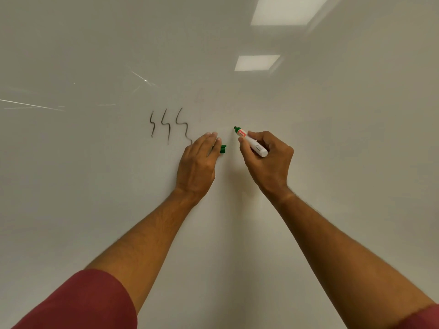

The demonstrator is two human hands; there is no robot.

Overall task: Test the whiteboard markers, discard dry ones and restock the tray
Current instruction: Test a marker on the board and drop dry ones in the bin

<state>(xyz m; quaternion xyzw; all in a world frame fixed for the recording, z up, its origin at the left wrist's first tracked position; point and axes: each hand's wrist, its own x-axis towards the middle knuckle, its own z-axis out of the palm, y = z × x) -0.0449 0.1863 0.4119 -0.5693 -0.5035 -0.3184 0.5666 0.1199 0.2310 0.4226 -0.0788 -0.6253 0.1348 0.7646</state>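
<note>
My right hand (pixel 266 160) gripping the uncapped green marker (pixel 251 141), tip at the whiteboard (pixel 95 186), my left hand (pixel 197 162) (fingers fairly straight) pinching the green cap (pixel 223 149), right of three dark squiggles (pixel 169 125)

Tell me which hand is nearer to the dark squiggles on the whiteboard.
Left. The left hand lies at the lowest end of the squiggles, holding a green cap. The right hand is farther right, holding the marker.
</note>
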